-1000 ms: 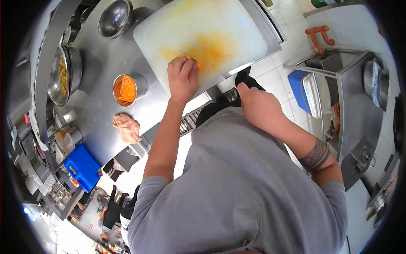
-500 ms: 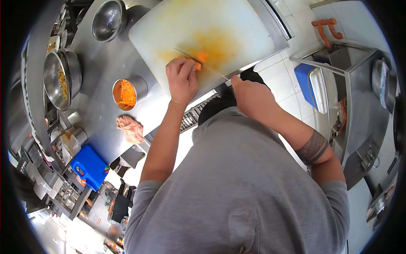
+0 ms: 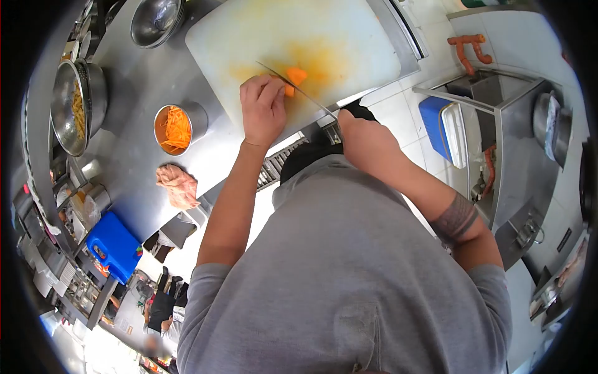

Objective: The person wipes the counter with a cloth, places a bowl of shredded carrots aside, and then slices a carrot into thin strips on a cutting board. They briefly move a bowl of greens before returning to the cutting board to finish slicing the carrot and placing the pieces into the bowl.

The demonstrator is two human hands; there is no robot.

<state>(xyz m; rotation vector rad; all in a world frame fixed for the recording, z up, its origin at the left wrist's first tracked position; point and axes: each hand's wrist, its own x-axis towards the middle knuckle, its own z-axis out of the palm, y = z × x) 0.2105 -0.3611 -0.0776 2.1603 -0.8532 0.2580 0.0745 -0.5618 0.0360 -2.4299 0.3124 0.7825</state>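
A white cutting board point(image 3: 249, 37) with orange stains lies on the steel counter. On it, my left hand point(image 3: 263, 107) has its fingers curled on an orange vegetable piece point(image 3: 289, 90), partly hidden by the fingers. My right hand point(image 3: 367, 138) grips the handle of a knife point(image 3: 305, 93), whose blade slants up to the left across the board beside my left fingertips. Another orange chunk point(image 3: 297, 76) lies just beyond the blade. Left of the board stands a metal container point(image 3: 198, 121) with orange shreds point(image 3: 177, 129) in it.
A crumpled pink cloth point(image 3: 177, 186) lies near the counter edge. Metal bowls point(image 3: 156, 23) stand at the upper left, a colander point(image 3: 94, 100) farther left. A blue jug point(image 3: 113, 246) is at the lower left. A person point(image 3: 163, 308) is in the background. A steel sink unit point(image 3: 529, 162) stands right.
The whole view has shifted slightly, with the counter items now farther left. The knife and both hands keep nearly the same places on the board, and the orange chunk shows more clearly beyond the blade.
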